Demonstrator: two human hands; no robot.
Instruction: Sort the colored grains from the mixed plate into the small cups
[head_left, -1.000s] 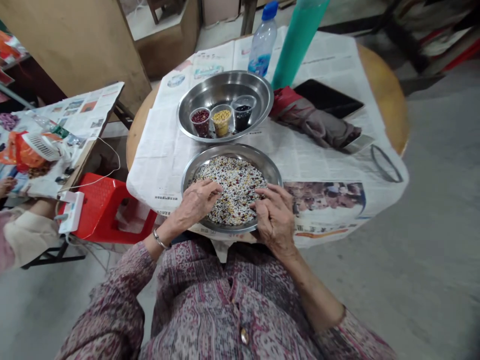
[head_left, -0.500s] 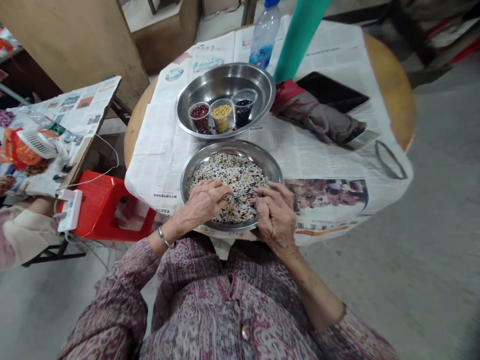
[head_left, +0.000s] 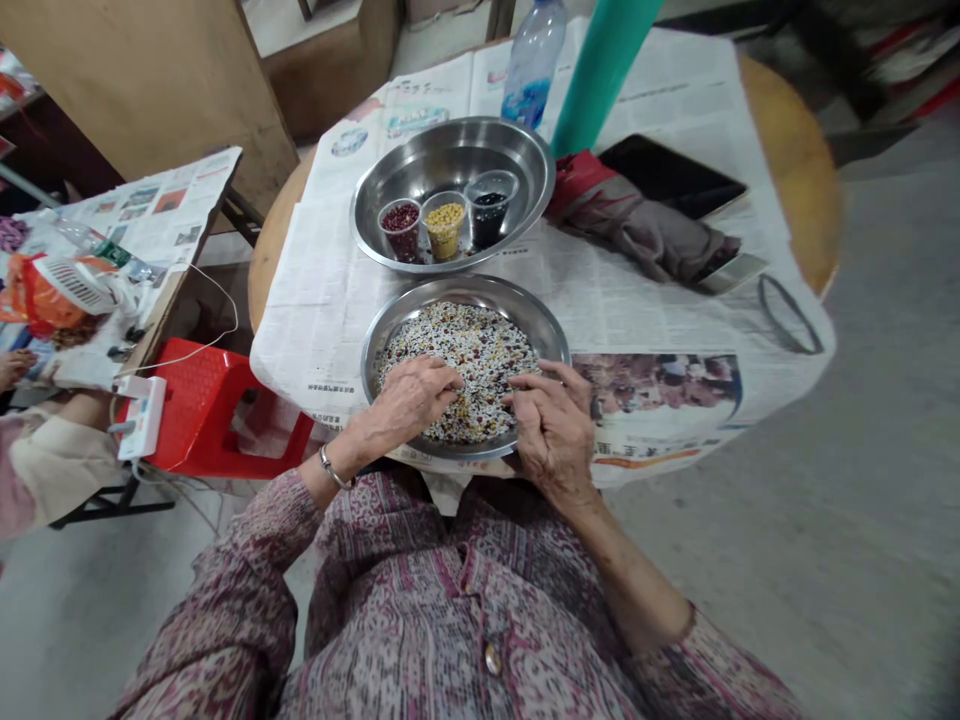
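A steel basin (head_left: 546,325) in front of me holds a mix of white grains with red, yellow and black beans (head_left: 472,335). My left hand (head_left: 416,395) lies over its left side, fingers bent together with the tips at the grains. At the right rim is my right hand (head_left: 555,425), fingers curled and thumb close to them, tips over the mix. Whatever either hand pinches is too small to make out. Behind stands a larger steel basin (head_left: 480,150) with three clear plastic cups: red beans (head_left: 402,232), yellow beans (head_left: 445,232) and black beans (head_left: 489,218).
Newspaper (head_left: 300,290) covers the round table. A bottle with blue contents (head_left: 531,75), a green post-like object (head_left: 604,75), a folded umbrella (head_left: 637,220) and a black tablet-like object (head_left: 671,175) lie beyond. A red stool (head_left: 195,400) and another person's hand (head_left: 15,368) are left.
The view has shifted slightly. Both hands stay in nearly the same place over the basin, with only small finger movement.
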